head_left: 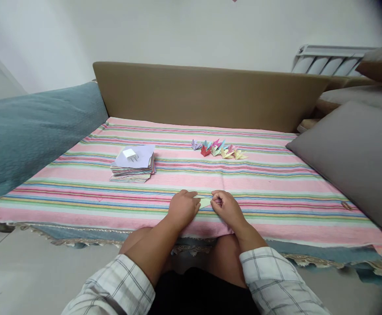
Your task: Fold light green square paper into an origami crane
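Sleeves (121, 284) nearest; R hand (229, 210) pinches green paper (205, 202), L hand (182, 209) touches (grip unclear); prob. mid-fold, next needs even edges.

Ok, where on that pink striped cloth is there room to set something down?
Bare pink striped cloth lies between the square paper stack topped by a white plug adapter and the multicoloured folded-paper figures, and between those figures and the grey fabric cushion. Crowded: among the bunched figures, and nearer, where left hand and right hand touch pale green paper.
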### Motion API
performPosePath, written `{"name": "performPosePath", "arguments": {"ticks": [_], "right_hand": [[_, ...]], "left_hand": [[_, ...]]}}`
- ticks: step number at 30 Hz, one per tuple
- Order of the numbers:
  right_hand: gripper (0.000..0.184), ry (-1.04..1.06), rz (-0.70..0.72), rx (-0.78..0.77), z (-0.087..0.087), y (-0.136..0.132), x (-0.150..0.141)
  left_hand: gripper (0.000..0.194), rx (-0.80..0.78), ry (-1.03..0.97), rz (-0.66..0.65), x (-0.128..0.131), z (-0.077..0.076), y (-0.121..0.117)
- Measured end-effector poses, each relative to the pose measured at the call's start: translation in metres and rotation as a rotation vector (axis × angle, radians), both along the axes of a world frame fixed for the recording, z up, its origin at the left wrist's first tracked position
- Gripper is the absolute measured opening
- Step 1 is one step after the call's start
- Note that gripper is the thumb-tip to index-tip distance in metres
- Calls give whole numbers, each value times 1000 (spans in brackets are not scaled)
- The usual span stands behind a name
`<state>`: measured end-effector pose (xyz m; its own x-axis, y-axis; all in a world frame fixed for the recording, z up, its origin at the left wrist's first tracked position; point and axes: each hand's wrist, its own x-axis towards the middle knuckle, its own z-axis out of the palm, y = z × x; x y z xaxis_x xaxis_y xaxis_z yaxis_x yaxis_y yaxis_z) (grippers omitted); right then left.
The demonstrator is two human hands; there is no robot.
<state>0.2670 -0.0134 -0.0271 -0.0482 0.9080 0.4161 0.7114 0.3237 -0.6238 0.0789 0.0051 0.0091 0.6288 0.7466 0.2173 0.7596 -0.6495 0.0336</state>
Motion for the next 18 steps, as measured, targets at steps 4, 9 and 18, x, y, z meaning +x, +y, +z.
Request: {"name": "performPosePath", "arguments": {"ticks": [4,9,18], "right_hand": [[14,22,-12,24,-2,-2,3],[15,54,-47,149,1,-9,-1],[17,-38,-2,93,-3,-2,-10]], "left_hand": [[19,15,-5,5,0,-1,0],[18,30,-15,-7,0,-1,0],[17,-36,-56,4,-1,3,0]]}}
